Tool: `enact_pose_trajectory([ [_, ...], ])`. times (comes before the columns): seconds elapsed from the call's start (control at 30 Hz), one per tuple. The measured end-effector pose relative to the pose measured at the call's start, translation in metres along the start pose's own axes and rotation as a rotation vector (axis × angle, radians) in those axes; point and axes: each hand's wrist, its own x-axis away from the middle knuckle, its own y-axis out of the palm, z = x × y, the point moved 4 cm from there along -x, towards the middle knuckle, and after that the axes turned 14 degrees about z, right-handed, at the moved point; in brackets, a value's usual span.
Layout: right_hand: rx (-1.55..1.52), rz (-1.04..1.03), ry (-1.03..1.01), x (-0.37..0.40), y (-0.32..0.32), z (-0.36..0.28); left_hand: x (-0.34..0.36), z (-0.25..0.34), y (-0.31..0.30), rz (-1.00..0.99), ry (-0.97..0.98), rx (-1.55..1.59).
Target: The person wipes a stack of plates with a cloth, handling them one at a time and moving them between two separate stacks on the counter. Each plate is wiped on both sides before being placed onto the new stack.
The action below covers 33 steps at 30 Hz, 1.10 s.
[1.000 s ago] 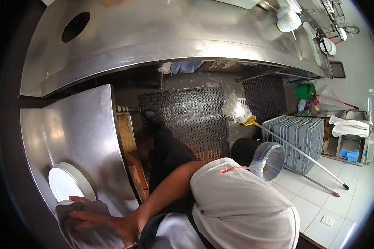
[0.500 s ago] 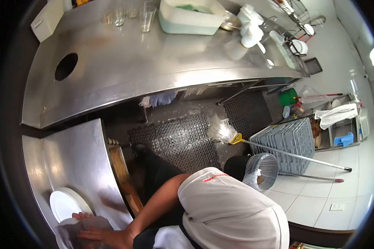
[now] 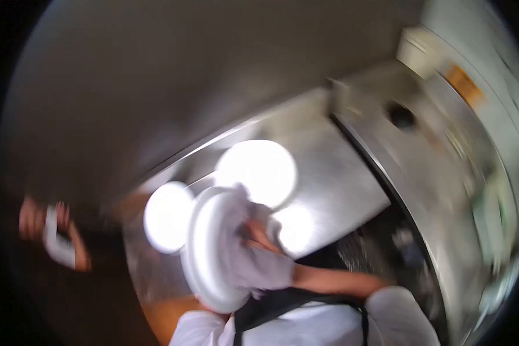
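Everything near my hands is smeared by motion. White plates (image 3: 205,254), seen tilted nearly on edge, are held up before my chest. My left hand (image 3: 212,307) grips their lower edge, with most of its fingers hidden behind them. A grey cloth (image 3: 259,268) lies against the face of the plates, and my right hand (image 3: 260,233) is closed on it, partly covered by its folds. Just beyond, a round white plate (image 3: 258,170) rests on the steel counter (image 3: 334,179). Another white plate (image 3: 168,216) sits to the left of the held ones.
At the far left is another person's forearm and hand (image 3: 32,219), blurred, beside something white. A long steel table (image 3: 427,173) with a round hole (image 3: 400,115) runs along the right. A pale box (image 3: 421,52) stands at its far end; a greenish-white tub (image 3: 493,225) is farther along.
My view has swung left, away from the floor mats and mop. The plates are now lifted and tilted in front of me, with the cloth against them; earlier white plates lay on the counter.
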Motion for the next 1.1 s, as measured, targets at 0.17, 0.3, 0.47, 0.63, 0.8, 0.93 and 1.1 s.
enact_pose_trajectory([
  [0.17,-0.078,-0.188,0.143,0.003,-0.008,-0.021,0.008,0.018,0.0,0.163,0.188,0.028],
  [0.3,0.144,-0.235,-0.036,-0.017,-0.03,-0.036,0.0,0.026,0.007,0.348,0.327,0.004],
  [0.47,0.354,-0.246,-0.379,-0.019,-0.041,-0.062,0.001,0.052,-0.002,0.658,0.541,-0.126],
  [0.63,0.433,-0.178,-0.599,-0.03,-0.057,-0.092,0.017,0.104,-0.043,1.102,0.942,-0.335],
  [0.8,0.424,0.262,-0.305,-0.111,-0.132,-0.053,0.061,0.157,-0.013,0.992,0.815,-0.563],
  [0.93,-0.158,0.403,0.043,-0.153,-0.125,-0.096,0.104,0.177,0.03,0.297,0.995,-0.166],
  [1.1,-0.505,0.359,0.25,-0.159,-0.093,-0.092,0.103,0.111,0.056,0.537,1.13,-0.175],
])
